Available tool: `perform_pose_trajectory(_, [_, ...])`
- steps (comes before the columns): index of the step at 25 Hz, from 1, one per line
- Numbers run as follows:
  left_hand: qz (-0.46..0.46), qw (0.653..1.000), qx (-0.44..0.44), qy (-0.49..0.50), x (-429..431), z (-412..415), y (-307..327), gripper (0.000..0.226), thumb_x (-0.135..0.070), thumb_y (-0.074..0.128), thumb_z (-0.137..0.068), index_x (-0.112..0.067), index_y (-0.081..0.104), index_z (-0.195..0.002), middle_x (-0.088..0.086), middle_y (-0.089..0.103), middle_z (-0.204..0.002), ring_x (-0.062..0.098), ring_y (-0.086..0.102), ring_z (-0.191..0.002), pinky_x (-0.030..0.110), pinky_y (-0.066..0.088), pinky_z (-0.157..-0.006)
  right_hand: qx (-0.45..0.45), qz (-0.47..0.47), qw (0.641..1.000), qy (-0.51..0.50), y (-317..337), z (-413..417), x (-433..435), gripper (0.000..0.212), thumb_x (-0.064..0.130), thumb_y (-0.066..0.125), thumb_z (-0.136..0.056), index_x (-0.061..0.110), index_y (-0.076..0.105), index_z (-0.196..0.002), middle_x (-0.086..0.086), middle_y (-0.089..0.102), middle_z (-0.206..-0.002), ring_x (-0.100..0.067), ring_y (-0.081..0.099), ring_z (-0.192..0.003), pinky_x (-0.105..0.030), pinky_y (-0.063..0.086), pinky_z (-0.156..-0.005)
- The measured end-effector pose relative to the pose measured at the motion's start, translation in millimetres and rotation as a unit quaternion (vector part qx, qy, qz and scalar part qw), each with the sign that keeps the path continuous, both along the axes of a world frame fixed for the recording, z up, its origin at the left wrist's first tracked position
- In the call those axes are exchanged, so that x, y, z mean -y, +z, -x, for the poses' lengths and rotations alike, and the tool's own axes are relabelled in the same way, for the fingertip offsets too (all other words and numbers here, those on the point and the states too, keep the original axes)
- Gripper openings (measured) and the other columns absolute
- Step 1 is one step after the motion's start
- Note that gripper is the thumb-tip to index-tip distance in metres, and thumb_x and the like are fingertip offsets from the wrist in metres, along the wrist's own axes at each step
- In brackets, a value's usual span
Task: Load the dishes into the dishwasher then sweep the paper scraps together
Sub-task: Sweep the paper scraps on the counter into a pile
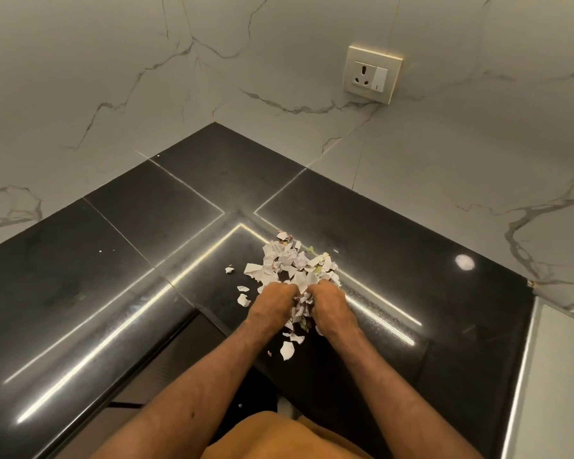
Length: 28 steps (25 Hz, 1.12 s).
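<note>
A heap of torn white paper scraps [290, 265] lies on the black stone counter [146, 246] near its inner corner. My left hand [272, 303] and my right hand [330, 303] sit side by side at the near edge of the heap, knuckles up, fingers curled down into the scraps with paper bunched between them. A few loose scraps [243, 299] lie left of my left hand, one small scrap [229, 269] farther out, and more scraps [287, 350] between my wrists. No dishes or dishwasher are in view.
Marble walls [113, 94] close the counter on two sides. A wall socket with a switch [372, 74] is on the right wall. The counter's front edge [166, 346] runs diagonally left of my arms, with a dark cabinet front below.
</note>
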<state>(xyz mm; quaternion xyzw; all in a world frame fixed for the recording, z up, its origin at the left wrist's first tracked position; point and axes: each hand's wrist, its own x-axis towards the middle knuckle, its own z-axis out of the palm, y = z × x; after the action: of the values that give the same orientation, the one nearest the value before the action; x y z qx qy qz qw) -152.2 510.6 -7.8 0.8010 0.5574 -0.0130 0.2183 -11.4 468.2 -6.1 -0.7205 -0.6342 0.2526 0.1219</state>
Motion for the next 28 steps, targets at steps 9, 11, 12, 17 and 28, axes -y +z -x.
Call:
perform_pose_trajectory(9, [-0.058,0.924,0.328,0.188,27,0,24,0.017,-0.008,0.07,-0.093,-0.02,0.078,-0.101,-0.01,0.075,-0.087,0.0,0.065,-0.071,0.019,0.055,-0.07,-0.133,-0.147,0.974,-0.114,44,-4,21,0.01,0.012,0.071,-0.095,0.019,0.077,-0.096,0.007,0.059,-0.091,-0.001,0.056,-0.078,-0.007,0.044,-0.061])
perform_pose_trajectory(11, [-0.061,0.911,0.353,0.205,33,7,33,0.019,-0.006,0.07,-0.092,-0.019,0.079,-0.101,-0.011,0.076,-0.088,-0.004,0.064,-0.069,0.014,0.054,-0.069,-0.158,-0.154,0.968,-0.117,47,4,22,0.008,0.014,0.074,-0.094,0.021,0.077,-0.092,0.006,0.063,-0.09,-0.006,0.062,-0.078,-0.009,0.046,-0.058])
perform_pose_trajectory(12, [-0.064,0.907,0.358,0.211,36,12,36,0.019,-0.006,0.071,-0.091,-0.019,0.08,-0.102,-0.011,0.076,-0.089,-0.005,0.065,-0.071,0.013,0.054,-0.071,-0.165,-0.151,0.968,-0.116,47,9,22,0.009,0.015,0.075,-0.093,0.022,0.078,-0.09,0.006,0.065,-0.09,-0.008,0.064,-0.079,-0.011,0.047,-0.059])
perform_pose_trajectory(17, [-0.067,0.902,0.356,0.236,61,63,35,0.017,-0.011,0.074,-0.092,-0.022,0.079,-0.104,-0.012,0.077,-0.095,0.0,0.071,-0.084,0.013,0.056,-0.078,-0.173,-0.14,0.971,-0.09,45,55,38,0.014,0.012,0.074,-0.092,0.024,0.077,-0.087,0.006,0.07,-0.085,-0.008,0.067,-0.073,-0.021,0.057,-0.06])
perform_pose_trajectory(28, [-0.044,0.852,0.378,0.359,170,201,-10,0.019,-0.012,0.073,-0.094,-0.023,0.079,-0.108,-0.016,0.075,-0.096,-0.008,0.068,-0.088,0.011,0.056,-0.076,-0.155,-0.041,0.987,-0.024,8,197,109,0.011,0.017,0.066,-0.089,0.018,0.076,-0.094,0.003,0.069,-0.084,-0.012,0.065,-0.072,-0.019,0.041,-0.058])
